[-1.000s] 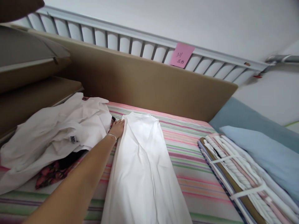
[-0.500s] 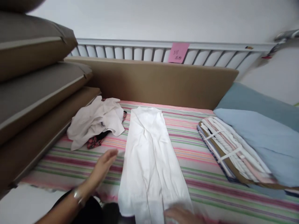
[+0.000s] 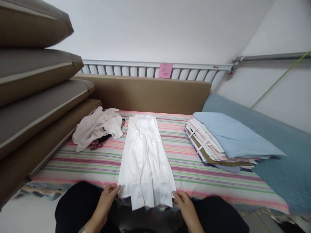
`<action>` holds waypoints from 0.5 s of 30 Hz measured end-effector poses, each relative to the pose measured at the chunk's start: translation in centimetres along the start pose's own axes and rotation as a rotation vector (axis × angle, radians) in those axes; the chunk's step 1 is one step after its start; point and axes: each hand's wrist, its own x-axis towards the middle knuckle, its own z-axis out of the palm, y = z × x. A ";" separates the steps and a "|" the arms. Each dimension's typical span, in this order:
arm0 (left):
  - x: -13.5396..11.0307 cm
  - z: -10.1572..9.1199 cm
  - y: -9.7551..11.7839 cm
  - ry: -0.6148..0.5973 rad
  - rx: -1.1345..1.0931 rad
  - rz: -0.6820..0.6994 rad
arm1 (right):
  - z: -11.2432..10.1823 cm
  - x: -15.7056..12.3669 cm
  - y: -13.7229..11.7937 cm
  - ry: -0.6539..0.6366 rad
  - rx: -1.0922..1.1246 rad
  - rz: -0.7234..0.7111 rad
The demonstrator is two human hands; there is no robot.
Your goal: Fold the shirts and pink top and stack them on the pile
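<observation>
Left hand [image 3: 107, 197]: palm inward, fingertips at near-left corner of white garment [image 3: 145, 158].
Right hand [image 3: 182, 201]: mirrored, near-right corner.
Grip: unclear, possibly pinching.

White shirt [image 3: 145, 158] lies flat and lengthwise on the striped bed sheet [image 3: 209, 176], hem hanging over the near edge. Left hand [image 3: 107, 197] has its fingertips at the hem's left corner, right hand [image 3: 184, 201] at the right corner; can't tell if either is pinching. A crumpled pile of clothes [image 3: 97, 129] is just left of the shirt. A tied stack of folded linens [image 3: 206, 147] is to the right, with a light blue cloth [image 3: 233, 136] on top. Brown cushions [image 3: 36, 84] are stacked far left.
</observation>
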 end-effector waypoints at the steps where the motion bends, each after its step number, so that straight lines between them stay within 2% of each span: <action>1: 0.1 0.2 -0.1 -0.049 -0.004 0.014 | 0.4 0.0 0.1 -0.015 0.042 0.009; 4: 0.6 1.0 -1.0 -0.206 -0.045 -0.003 | 1.2 0.3 0.5 -0.094 0.189 0.072; 6: 1.1 1.8 -1.6 -0.262 -0.033 -0.054 | 1.5 0.7 0.6 -0.154 0.292 0.145; 10: 2.0 3.2 -2.4 -0.241 -0.037 -0.104 | 2.2 1.5 0.2 -0.233 0.428 0.255; 15: 2.1 4.3 -2.8 -0.238 -0.110 -0.094 | 2.6 1.4 -0.9 -0.265 0.495 0.189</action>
